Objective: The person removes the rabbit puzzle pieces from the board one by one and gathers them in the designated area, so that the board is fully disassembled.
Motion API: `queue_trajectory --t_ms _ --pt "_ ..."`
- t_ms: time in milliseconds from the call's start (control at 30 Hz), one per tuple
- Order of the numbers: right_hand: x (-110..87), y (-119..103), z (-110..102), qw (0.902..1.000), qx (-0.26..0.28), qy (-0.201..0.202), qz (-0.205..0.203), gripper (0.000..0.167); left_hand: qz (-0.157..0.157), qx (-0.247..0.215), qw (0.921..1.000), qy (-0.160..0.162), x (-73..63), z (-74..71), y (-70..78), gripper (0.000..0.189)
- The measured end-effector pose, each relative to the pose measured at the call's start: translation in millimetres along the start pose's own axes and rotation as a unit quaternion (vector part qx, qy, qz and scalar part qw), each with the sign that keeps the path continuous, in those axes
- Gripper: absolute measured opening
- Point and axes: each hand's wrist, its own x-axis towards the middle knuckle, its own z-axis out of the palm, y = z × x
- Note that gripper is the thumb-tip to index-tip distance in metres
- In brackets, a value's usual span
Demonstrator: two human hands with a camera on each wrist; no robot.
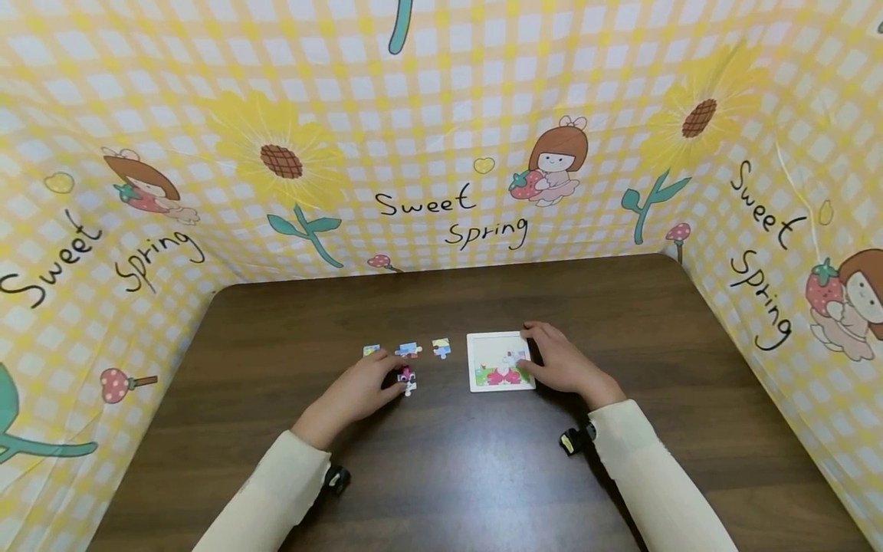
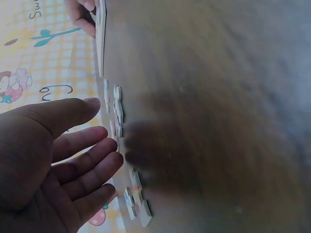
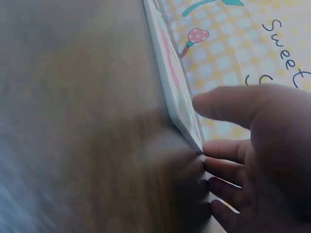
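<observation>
My left hand (image 1: 359, 387) hovers low over loose jigsaw pieces, thumb and fingers apart. Nearest its fingertips is a pink and white puzzle piece (image 1: 408, 379), partly covered by the fingers. In the left wrist view, the left hand (image 2: 73, 155) has a gap between thumb and fingers, with puzzle pieces (image 2: 138, 196) lying beyond the fingertips. A white-framed puzzle board (image 1: 471, 364), partly filled with a pink and green picture, lies flat. My right hand (image 1: 562, 364) rests at its right edge. In the right wrist view, its thumb (image 3: 218, 104) lies over the board and loosely extended fingers touch the edge.
Behind the left hand lie a yellow and blue piece (image 1: 441, 347), a blue and pink piece (image 1: 408, 350) and another piece (image 1: 371, 350). All sit on a brown wooden table (image 1: 441, 475). Yellow checked cloth (image 1: 428, 138) walls in the back and sides.
</observation>
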Motion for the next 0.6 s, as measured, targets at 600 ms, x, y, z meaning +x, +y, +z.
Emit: queue_trajectory --t_ms 600 --pt "-4.3 6.1 -6.5 0.9987 0.022 -0.040 -0.024 0.067 0.028 -0.004 0.9996 0.000 37.6 -2.0 53.4 0.054"
